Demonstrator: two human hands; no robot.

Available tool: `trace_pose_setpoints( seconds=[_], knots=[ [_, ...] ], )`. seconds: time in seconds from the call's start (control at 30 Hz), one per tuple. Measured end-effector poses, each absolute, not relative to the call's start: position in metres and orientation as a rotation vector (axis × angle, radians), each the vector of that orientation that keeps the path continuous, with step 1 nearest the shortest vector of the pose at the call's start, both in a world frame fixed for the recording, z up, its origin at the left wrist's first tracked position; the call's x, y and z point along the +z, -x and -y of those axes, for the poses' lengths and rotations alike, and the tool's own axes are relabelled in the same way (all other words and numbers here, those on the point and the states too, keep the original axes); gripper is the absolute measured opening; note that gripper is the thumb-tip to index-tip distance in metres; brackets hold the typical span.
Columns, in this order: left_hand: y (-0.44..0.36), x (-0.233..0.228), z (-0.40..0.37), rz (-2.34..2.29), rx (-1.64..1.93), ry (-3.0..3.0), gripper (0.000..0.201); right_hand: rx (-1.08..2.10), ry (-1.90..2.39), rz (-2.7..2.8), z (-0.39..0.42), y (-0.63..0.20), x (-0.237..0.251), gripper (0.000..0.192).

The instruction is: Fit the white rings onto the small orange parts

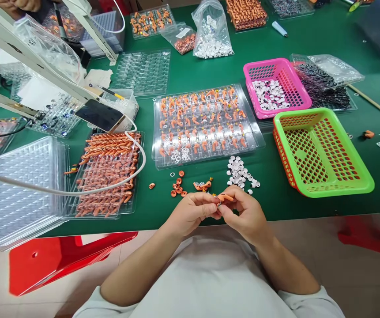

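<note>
My left hand (193,213) and my right hand (245,215) meet at the table's front edge, fingertips pinched together. Between them is a small curved orange part (226,197) with a bit of metal on it; the fingers cover some of it. Just beyond my left fingers lie more curved orange parts (202,185). Small round orange caps (178,181) are scattered to the left of these. Past my right hand is a loose heap of white discs (239,170). Farther back, a clear tray (256,132) holds rows of curved orange parts and some white rings.
At right stand a green basket (358,179) and a pink basket (300,95) with white discs. On the left are a tray of orange parts (107,176), stacked clear trays (27,176), a phone (99,115) and a white cable (140,163) looping over. A person's hand (20,6) shows top left.
</note>
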State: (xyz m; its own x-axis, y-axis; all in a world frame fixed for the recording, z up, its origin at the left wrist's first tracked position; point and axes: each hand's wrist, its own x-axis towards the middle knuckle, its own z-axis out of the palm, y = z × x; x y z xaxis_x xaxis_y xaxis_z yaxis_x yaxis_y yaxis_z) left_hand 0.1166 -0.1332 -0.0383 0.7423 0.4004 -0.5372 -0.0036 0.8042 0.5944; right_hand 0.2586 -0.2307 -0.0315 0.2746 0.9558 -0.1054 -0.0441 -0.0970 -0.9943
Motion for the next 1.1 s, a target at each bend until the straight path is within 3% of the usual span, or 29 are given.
trace_pose_setpoints(
  seconds=[0.33,1.1],
  knots=[
    [-0.118,-0.039,0.133,-0.709,0.220,-0.621,0.024,1.036,1.446,1.064,0.233,-0.265,-0.028,0.020],
    [-0.111,-0.043,0.132,-0.678,0.165,-0.771,0.014,1.239,1.289,0.992,0.234,-0.269,-0.034,0.003]
  ],
)
